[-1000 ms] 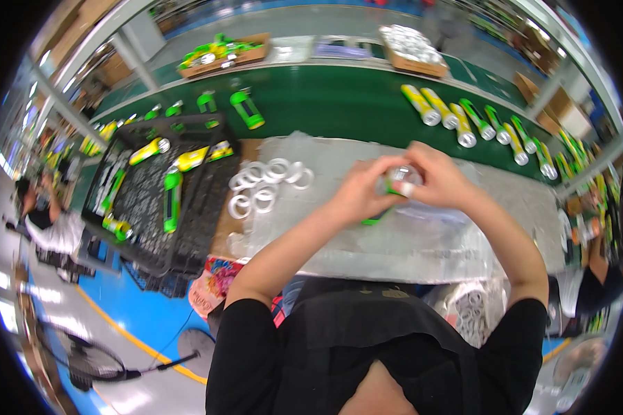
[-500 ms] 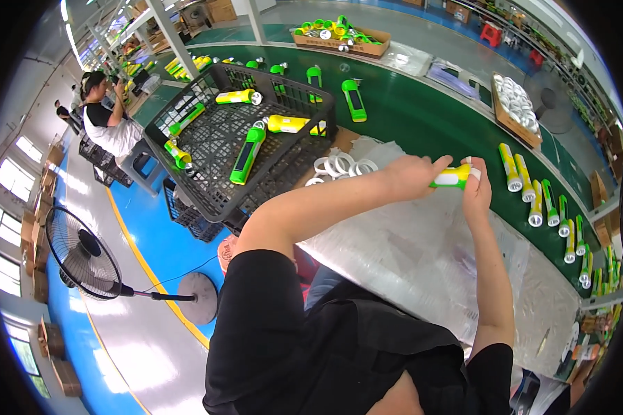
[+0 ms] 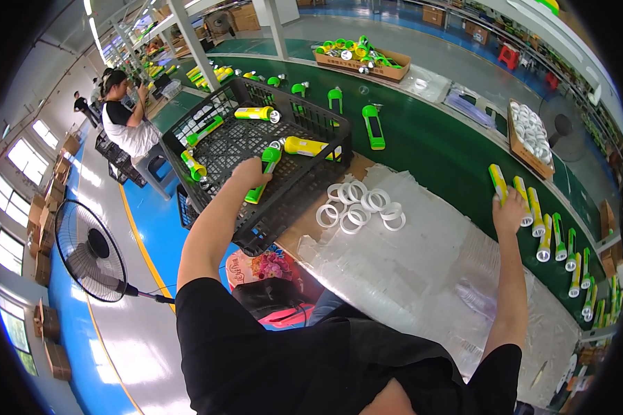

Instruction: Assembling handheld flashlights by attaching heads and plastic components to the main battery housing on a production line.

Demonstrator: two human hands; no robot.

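Reaching into the black plastic crate (image 3: 259, 238), my left hand (image 3: 248, 173) has its fingers closed round a green flashlight (image 3: 271, 160) with a dark panel. Other yellow and green flashlights lie in the crate, among them a yellow flashlight (image 3: 254, 113) near its far wall. On the right, my right hand (image 3: 509, 212) grips the lower end of a yellow and green flashlight (image 3: 497, 181) at the green belt. It is at the near end of a row of flashlights (image 3: 535, 211). White rings (image 3: 355, 207) lie in a loose pile between my hands.
A plastic-covered worktable (image 3: 422, 270) spreads before me. Beyond the green belt (image 3: 429, 152) stand a carton of flashlight parts (image 3: 387, 69) and a box of white round parts (image 3: 541, 162). A floor fan (image 3: 90, 249) stands at left; a person (image 3: 124, 128) sits farther back.
My hands have parted. The flashlight they both held is now with my right hand at the row on the belt. My left hand has moved left into the crate and closed on a green flashlight.
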